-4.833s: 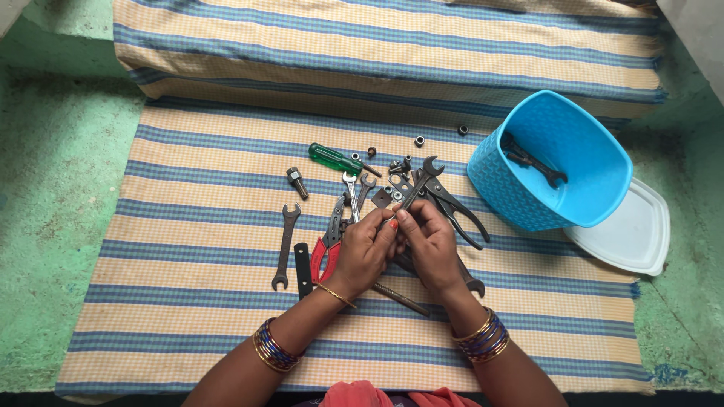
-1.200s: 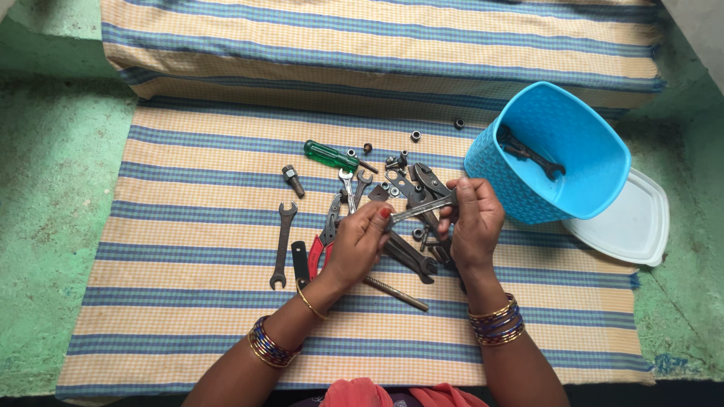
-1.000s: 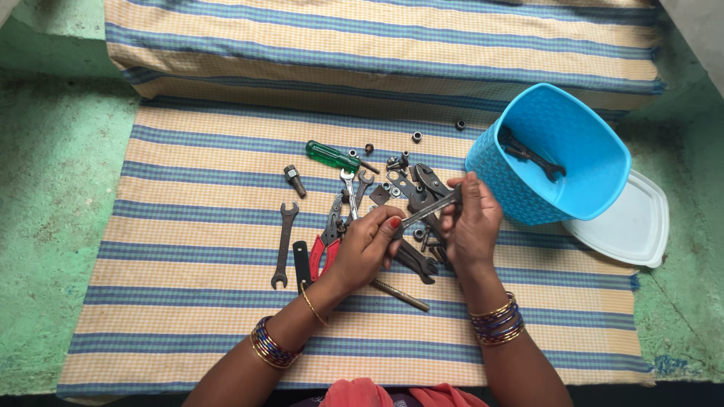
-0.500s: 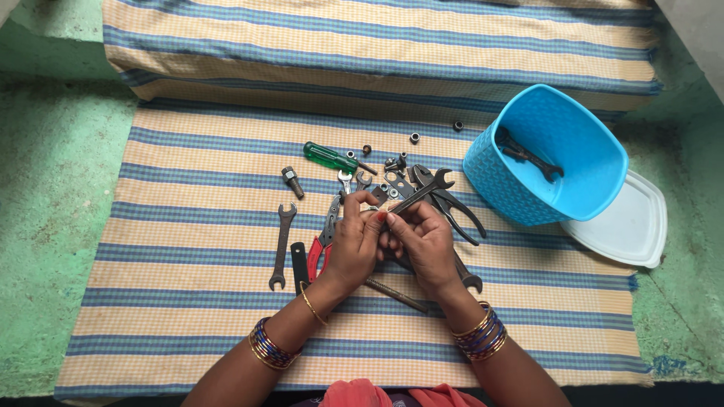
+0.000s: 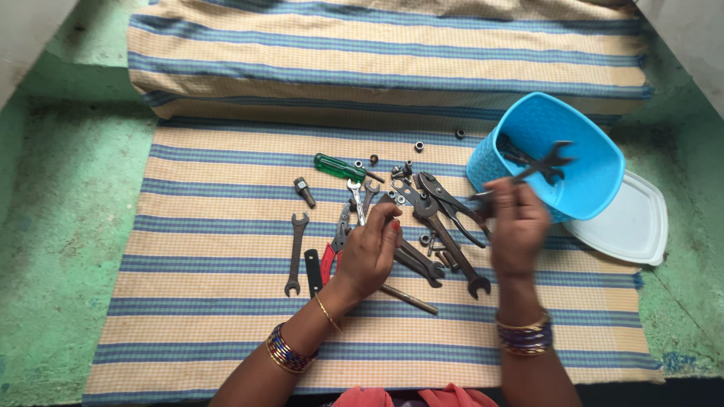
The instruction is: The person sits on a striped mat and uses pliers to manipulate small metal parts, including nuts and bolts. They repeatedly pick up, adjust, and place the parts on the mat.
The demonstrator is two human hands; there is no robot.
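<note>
two hands work over a striped cloth (image 5: 226, 301) on a green floor (image 5: 53, 226). the right hand (image 5: 516, 222) is raised and blurred, its fingers pinched closed on one small dark spanner (image 5: 544, 164), whose forked end pokes out over the rim of the single blue tub (image 5: 596, 188); the tub stands at the cloth's right edge, tipped toward the hand. inside it lies one more dark tool (image 5: 520, 157), partly hidden behind the held spanner, so its kind is hard to tell. one white lid (image 5: 633, 226) lies flat just beside the tub, its near edge tucked under it. the left hand (image 5: 371, 252) rests loosely curled, palm down, on the heap of tools, and i cannot tell whether it grips any of them. counted around it: one green-handled screwdriver (image 5: 339, 166), one spanner lying alone (image 5: 296, 252) to the left, one short bolt (image 5: 305, 191) above that, one pair of red-handled pliers (image 5: 330, 256) mostly covered by the wrist, one long threaded rod (image 5: 411, 300) sticking out below the palm, and two small bright spanners (image 5: 356, 197) side by side. the dark pliers and spanners (image 5: 445, 234) between the hands overlap too much to count surely. three loose nuts (image 5: 419, 146) lie apart along the top; the smaller bits are too tiny to number.
</note>
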